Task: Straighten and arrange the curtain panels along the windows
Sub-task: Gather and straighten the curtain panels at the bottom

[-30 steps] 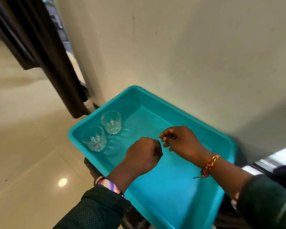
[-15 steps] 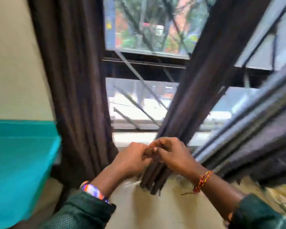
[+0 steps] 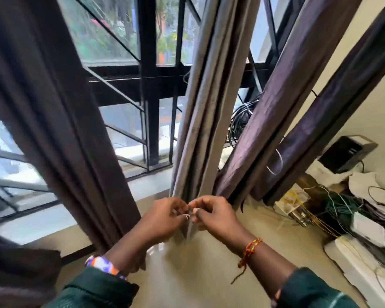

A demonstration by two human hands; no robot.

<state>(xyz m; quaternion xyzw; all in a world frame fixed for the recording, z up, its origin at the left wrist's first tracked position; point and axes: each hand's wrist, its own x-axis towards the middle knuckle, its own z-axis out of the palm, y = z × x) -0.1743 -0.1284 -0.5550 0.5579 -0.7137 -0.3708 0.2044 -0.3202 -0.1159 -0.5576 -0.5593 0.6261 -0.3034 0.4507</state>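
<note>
A grey curtain panel (image 3: 207, 103) hangs in tight folds down the middle of the black-framed window (image 3: 150, 81). My left hand (image 3: 162, 218) and my right hand (image 3: 213, 215) meet at its lower end, and both pinch the bunched folds between fingers and thumb. A wide dark brown curtain panel (image 3: 49, 112) hangs at the left. Two more dark purple-brown panels (image 3: 282, 94) slant down at the right, next to the wall.
A beige sill ledge (image 3: 198, 270) runs below my hands. At the right lie tangled cables (image 3: 340, 207), papers, white boxes and a black device (image 3: 347, 152). A coil of black wire (image 3: 240, 121) hangs behind the curtains.
The view swung from a teal tray with two glasses to the window. My hands, held together over the tray, now pinch the grey curtain's lower folds.
</note>
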